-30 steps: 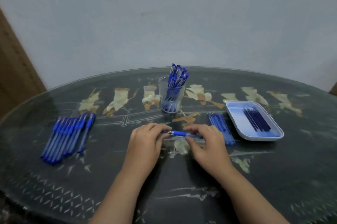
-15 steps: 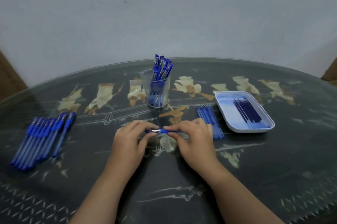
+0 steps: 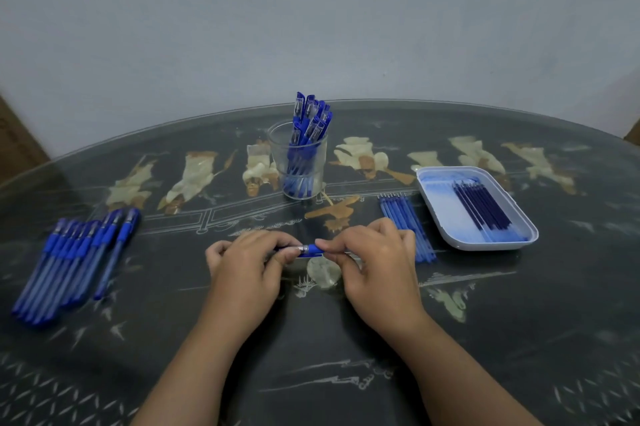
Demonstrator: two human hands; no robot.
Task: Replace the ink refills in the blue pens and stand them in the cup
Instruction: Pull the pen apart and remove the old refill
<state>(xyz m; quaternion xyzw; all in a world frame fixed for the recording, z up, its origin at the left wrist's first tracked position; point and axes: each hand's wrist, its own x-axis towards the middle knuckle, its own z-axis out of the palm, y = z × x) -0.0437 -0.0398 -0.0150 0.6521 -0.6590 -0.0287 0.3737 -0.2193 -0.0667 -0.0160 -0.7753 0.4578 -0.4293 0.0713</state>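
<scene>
A blue pen (image 3: 309, 249) lies level between my two hands, just above the table's middle. My left hand (image 3: 247, 264) pinches its tip end; my right hand (image 3: 375, 257) grips the blue grip and barrel, most of which is hidden under the fingers. Behind them a clear cup (image 3: 300, 165) holds several blue pens standing upright. A row of several blue pens (image 3: 74, 261) lies at the left. Light blue refills (image 3: 407, 223) lie just right of my right hand. A white tray (image 3: 436, 207) at the right holds dark refills (image 3: 481, 205).
The dark glass-topped table (image 3: 311, 356) has pale inlaid figures and a curved far edge against a grey wall. A brown wooden edge (image 3: 14, 141) shows at the far left.
The head camera shifted, so everything slid in view. Both hands stayed on the pen and drew closer together, leaving less of the barrel showing between them.
</scene>
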